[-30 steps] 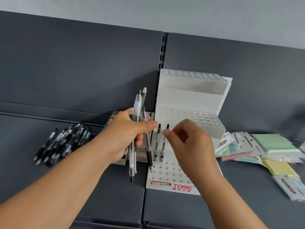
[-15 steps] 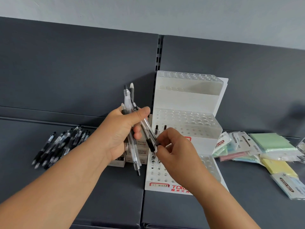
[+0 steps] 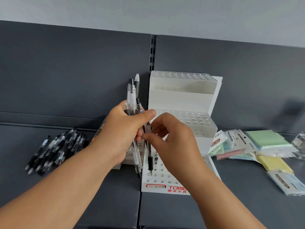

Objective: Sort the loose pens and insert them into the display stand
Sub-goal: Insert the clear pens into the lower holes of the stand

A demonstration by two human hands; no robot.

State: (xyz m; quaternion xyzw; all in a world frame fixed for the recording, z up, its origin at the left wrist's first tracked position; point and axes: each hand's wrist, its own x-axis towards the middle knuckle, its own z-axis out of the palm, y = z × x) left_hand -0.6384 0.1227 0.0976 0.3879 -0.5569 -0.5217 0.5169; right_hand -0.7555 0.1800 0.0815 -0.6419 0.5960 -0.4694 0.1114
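**One pen at the stand**

Centre frame, the left hand (image 3: 122, 133) grips a bunch of pens (image 3: 132, 95) upright, fingers curled round them. Just right of it, the right hand (image 3: 173, 142) pinches a black-grip pen (image 3: 149, 160), tip down at the holes in the lowest tier of the stand (image 3: 179, 100). Loose pens (image 3: 56, 151) lie at left, sticky notes (image 3: 267, 139) at right.

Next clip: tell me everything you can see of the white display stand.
The display stand is white, milky plastic by its look: three stepped tiers topped with rows of round holes. The upper two tiers show only empty holes; the right hand partly hides the lowest. Red label and lettering mark its front edge. It stands upright on the dark grey shelf against the back panel. A pen pinched by the right hand points its tip at a hole in the lowest tier.
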